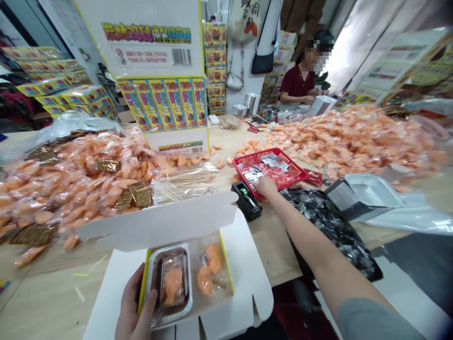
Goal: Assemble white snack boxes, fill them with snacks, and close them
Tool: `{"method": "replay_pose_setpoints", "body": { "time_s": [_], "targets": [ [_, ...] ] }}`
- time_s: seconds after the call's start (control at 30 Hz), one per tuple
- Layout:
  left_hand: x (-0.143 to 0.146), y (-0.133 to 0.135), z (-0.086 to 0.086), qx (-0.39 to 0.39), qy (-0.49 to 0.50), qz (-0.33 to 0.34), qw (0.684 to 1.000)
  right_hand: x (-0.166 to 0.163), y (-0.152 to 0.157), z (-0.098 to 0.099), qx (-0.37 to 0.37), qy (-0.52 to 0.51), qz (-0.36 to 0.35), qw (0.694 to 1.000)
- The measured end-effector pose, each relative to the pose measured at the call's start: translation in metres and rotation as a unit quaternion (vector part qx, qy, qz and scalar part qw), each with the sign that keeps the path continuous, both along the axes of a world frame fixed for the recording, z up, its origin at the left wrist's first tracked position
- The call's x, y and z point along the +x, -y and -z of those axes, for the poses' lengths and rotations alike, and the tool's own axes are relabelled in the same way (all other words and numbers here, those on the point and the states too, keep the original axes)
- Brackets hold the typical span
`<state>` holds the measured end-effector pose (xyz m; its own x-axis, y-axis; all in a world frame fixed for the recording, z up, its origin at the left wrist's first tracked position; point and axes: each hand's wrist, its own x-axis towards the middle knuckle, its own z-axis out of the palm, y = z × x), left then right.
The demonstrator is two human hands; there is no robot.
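An open white cardboard box lies in front of me. Inside it sit a foil tray with an orange piece and a clear packet of orange pieces. My left hand grips the box's left edge, thumb on the foil tray. My right hand reaches into a red plastic basket of small silver sachets; its fingers are curled among them, and what they hold is hidden.
Bags of orange snacks pile up at left, loose orange packets at right. A black tape dispenser stands by the basket, a black bag under my arm. Another person works at the far end.
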<state>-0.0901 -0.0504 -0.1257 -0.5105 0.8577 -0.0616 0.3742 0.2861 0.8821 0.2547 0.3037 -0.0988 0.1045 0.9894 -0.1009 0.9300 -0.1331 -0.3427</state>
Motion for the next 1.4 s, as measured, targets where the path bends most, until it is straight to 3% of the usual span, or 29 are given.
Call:
{"method": "replay_pose_setpoints", "body": {
  "time_s": [0.13,0.3,0.5,0.63,0.77,0.83,0.9,1.0,1.07,1.17,1.23,1.3,1.4],
  "targets": [
    [0.002,0.000,-0.004,-0.006,-0.004,0.005,1.000,0.008,-0.002,0.009,0.002,-0.041,0.018,0.999],
    [0.003,-0.001,-0.003,0.000,-0.002,-0.012,1.000,0.036,-0.001,0.007,0.037,-0.184,0.043,0.981],
    [0.001,-0.003,0.002,0.007,-0.001,-0.015,1.000,0.049,0.006,-0.004,0.046,-0.433,0.088,0.896],
    [-0.001,-0.005,0.001,0.018,-0.002,0.001,1.000,0.054,0.016,-0.024,0.048,-0.534,0.085,0.840],
    [-0.002,-0.004,-0.004,0.026,0.016,0.014,0.999,0.043,0.061,-0.056,0.025,-0.577,0.060,0.814],
    [0.000,-0.002,-0.006,0.029,0.023,0.039,0.999,0.019,0.100,-0.071,-0.033,-0.575,-0.040,0.817],
    [0.003,-0.003,-0.006,0.038,0.028,0.061,0.997,-0.018,0.141,-0.077,-0.099,-0.515,-0.184,0.831],
    [0.003,-0.007,-0.006,0.054,0.057,0.073,0.994,-0.078,0.190,-0.066,-0.103,-0.388,-0.294,0.867],
    [-0.007,-0.015,-0.013,0.068,0.077,0.069,0.992,-0.101,0.208,-0.053,-0.059,-0.297,-0.294,0.906],
    [-0.038,-0.039,-0.043,0.115,0.022,0.045,0.992,-0.091,0.207,-0.046,0.004,-0.215,-0.263,0.940],
    [-0.062,-0.063,-0.071,0.135,-0.064,0.063,0.987,-0.066,0.194,-0.056,0.068,-0.194,-0.204,0.957],
    [-0.078,-0.087,-0.095,0.105,-0.119,0.149,0.976,-0.046,0.175,-0.071,0.116,-0.174,-0.152,0.966],
    [-0.077,-0.110,-0.114,0.068,-0.146,0.208,0.965,-0.045,0.158,-0.089,0.057,-0.194,-0.227,0.953]
  ]
}}
